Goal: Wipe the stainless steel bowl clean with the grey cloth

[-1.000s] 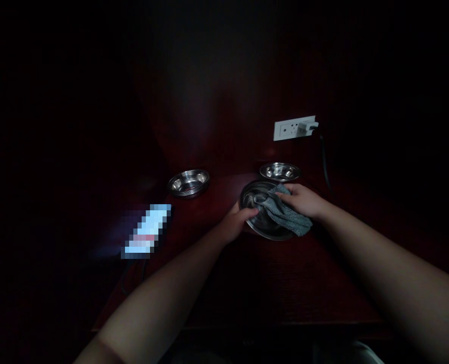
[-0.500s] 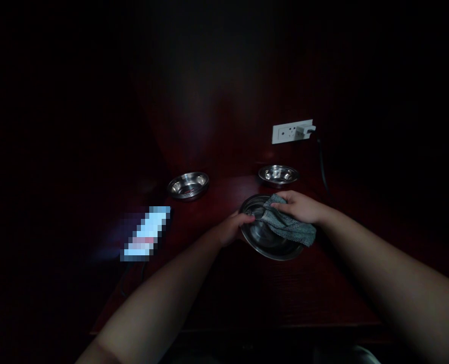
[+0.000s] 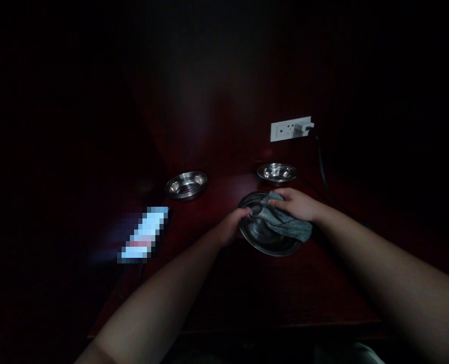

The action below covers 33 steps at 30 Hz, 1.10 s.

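A shiny metal bowl [image 3: 266, 240] is held tilted above the dark red table, its inside facing me. My left hand [image 3: 233, 225] grips its left rim, thumb over the edge and the other fingers hidden beneath. At the upper right of the bowl, my right hand [image 3: 296, 203] is closed on a grey-green cloth [image 3: 285, 222]. The cloth lies against the bowl's inside and drapes over its right rim. Some of the right fingers are hidden behind the cloth and rim.
Stacked metal bowls [image 3: 186, 185] stand at the back left, and another metal bowl [image 3: 277, 173] at the back right. A lit phone [image 3: 144, 235], blurred out, lies at the left. A wall socket [image 3: 290, 129] holds a plug with a black cord [image 3: 322, 169]. The table's front edge [image 3: 285, 326] runs below.
The cloth and my right hand have shifted slightly left and up with the bowl. My left thumb sits a little higher on the rim. The whole view has moved slightly.
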Tool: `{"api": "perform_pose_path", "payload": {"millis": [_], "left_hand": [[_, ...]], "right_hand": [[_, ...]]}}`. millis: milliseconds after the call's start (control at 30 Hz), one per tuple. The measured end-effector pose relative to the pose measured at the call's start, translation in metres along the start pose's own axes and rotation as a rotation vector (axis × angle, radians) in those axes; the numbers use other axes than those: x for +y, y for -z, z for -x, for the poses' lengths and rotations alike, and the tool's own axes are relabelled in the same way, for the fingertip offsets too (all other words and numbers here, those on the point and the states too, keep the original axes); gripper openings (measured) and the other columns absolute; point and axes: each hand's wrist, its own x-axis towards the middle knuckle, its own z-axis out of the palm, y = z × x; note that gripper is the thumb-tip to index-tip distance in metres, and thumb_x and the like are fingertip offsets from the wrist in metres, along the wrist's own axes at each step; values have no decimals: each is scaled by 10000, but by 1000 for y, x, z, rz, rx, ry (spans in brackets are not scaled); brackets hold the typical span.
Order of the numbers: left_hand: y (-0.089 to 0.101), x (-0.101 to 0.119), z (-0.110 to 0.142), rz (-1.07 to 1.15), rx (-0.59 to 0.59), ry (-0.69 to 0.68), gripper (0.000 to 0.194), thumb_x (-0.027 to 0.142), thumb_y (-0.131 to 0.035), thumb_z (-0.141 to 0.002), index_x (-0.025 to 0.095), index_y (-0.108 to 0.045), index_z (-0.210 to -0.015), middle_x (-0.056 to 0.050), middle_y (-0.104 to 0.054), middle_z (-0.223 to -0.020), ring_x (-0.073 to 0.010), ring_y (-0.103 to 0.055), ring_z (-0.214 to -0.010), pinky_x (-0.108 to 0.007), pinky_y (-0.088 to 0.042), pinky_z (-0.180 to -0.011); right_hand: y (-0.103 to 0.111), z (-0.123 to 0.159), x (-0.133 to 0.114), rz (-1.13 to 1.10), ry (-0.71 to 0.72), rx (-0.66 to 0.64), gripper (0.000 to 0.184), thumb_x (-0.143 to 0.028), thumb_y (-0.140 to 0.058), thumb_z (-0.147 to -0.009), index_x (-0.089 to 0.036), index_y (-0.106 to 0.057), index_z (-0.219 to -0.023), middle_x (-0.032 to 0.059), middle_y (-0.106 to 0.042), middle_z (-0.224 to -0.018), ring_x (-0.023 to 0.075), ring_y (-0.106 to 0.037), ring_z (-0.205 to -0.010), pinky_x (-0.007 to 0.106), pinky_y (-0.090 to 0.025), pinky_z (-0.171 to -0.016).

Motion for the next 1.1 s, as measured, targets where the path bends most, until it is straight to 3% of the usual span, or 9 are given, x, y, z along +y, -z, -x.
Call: {"api": "perform_pose_path", "payload": {"millis": [133,233,300,400,533,867,1100], "left_hand": [[-4,5,-1,53,13,7,609,676,-491,-811,171,-671,-1100,-131,-718,-1096,-341,-614,-1136,-510,-439,-985],[-8,10,0,116,39,-53,714,751,-383,-829,198,-620,-1212,-131,-669,-1223,-332,-568,-1215,-507,-442,-999],[-11,11,0,130,91,-130,670,700,-451,-838,214,-562,-1286,-130,-630,-1287,-326,-557,-1229,-511,-455,-990],[-14,7,-1,97,190,-223,652,485,-676,-791,243,-471,-1361,-115,-598,-1331,-303,-591,-1180,-487,-482,-970],[-15,3,-4,95,259,-280,730,366,-732,-752,261,-416,-1402,-103,-592,-1338,-282,-631,-1107,-454,-509,-943],[-16,9,-8,136,412,-156,575,351,-650,-799,210,-497,-1335,-129,-652,-1235,-298,-675,-1006,-501,-551,-840],[-16,13,-7,168,420,-83,552,363,-565,-859,190,-470,-1375,-132,-662,-1226,-295,-679,-1007,-495,-552,-839]], "right_hand": [[-2,-4,5,-47,-25,60,233,-421,-630,-780,-196,-662,-830,19,-704,-736,176,-632,-660,288,-500,-618],[-2,-8,10,-54,-47,185,230,-414,-609,-799,-194,-662,-838,28,-714,-750,176,-641,-658,284,-500,-612],[-2,-10,10,-55,-61,300,234,-410,-597,-812,-189,-663,-855,39,-724,-769,179,-648,-663,285,-501,-616],[-7,-11,6,-91,-77,382,219,-383,-595,-819,-185,-665,-881,50,-735,-807,182,-657,-679,281,-503,-637],[-14,-10,2,-159,-105,358,193,-342,-578,-832,-180,-664,-892,61,-739,-832,180,-656,-678,277,-507,-642],[-16,-12,8,-143,-167,288,189,-345,-577,-831,-175,-658,-848,38,-723,-739,163,-642,-619,253,-496,-572],[-16,-9,2,-95,-200,292,173,-322,-574,-846,-174,-666,-853,47,-728,-788,162,-635,-645,255,-477,-605]]}}
